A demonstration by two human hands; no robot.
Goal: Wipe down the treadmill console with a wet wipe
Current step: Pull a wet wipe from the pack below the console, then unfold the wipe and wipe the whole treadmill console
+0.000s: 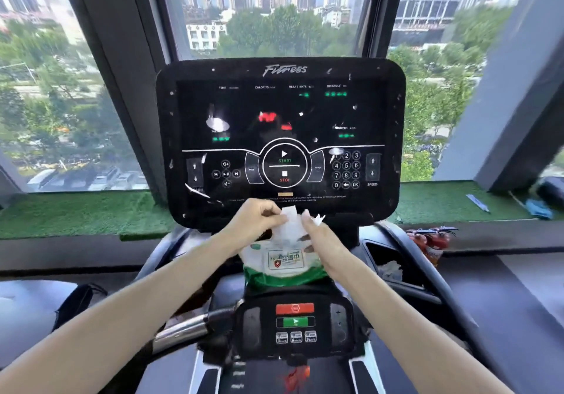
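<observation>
The black treadmill console stands upright ahead of me, its glossy panel marked with white specks and smears. Below it, a green and white wet wipe pack rests on the ledge under the console. A white wet wipe rises out of the top of the pack. My left hand pinches the wipe's upper left edge. My right hand grips the wipe on its right side, just above the pack. Both hands sit close together in front of the console's lower rim.
A lower control pad with red and green buttons lies under the pack. A chrome handlebar juts out at lower left. A cup holder with crumpled material is on the right. Green turf sill and windows lie behind.
</observation>
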